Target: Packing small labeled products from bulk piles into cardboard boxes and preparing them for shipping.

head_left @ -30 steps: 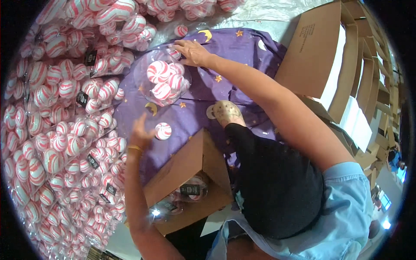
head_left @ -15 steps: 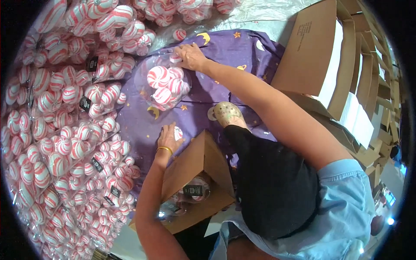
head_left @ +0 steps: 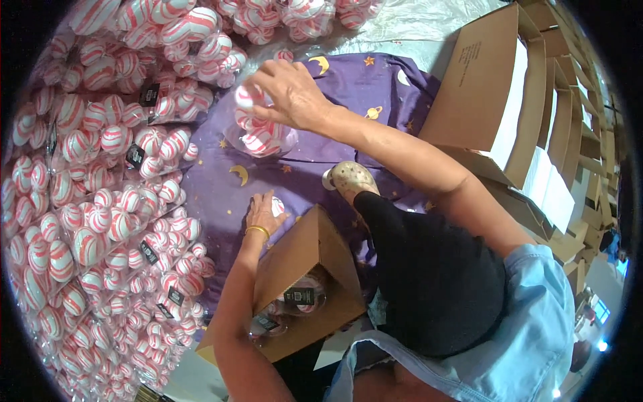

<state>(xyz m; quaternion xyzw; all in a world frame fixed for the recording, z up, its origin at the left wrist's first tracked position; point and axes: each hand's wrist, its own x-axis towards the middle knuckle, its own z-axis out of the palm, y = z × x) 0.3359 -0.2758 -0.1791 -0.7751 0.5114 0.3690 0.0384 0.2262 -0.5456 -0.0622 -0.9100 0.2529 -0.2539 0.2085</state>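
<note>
My right hand [head_left: 292, 95] is raised over a clear plastic bag [head_left: 289, 142] on a purple cloth, its fingers and thumb curled round a red-and-white striped ball ornament [head_left: 248, 95]. More striped balls [head_left: 260, 141] lie in the bag under that hand, partly covered by it. Lower down on the cloth, my left hand [head_left: 261, 213] has another small striped ball [head_left: 276, 206] between thumb and forefinger. Beside my left forearm an open cardboard box [head_left: 288, 258] holds clear-wrapped striped ornaments [head_left: 309, 301] with black labels.
Heaped bags of striped ornaments [head_left: 100, 221] fill the left side and the back. The purple cloth [head_left: 214, 181] has moons and stars. A row of cardboard cartons [head_left: 462, 87] with white lining stands at the right. My shoe [head_left: 353, 177] rests on the cloth.
My right hand has lifted and moved slightly left over the bag, with the ball now showing beyond its fingers. The left hand has barely moved.
</note>
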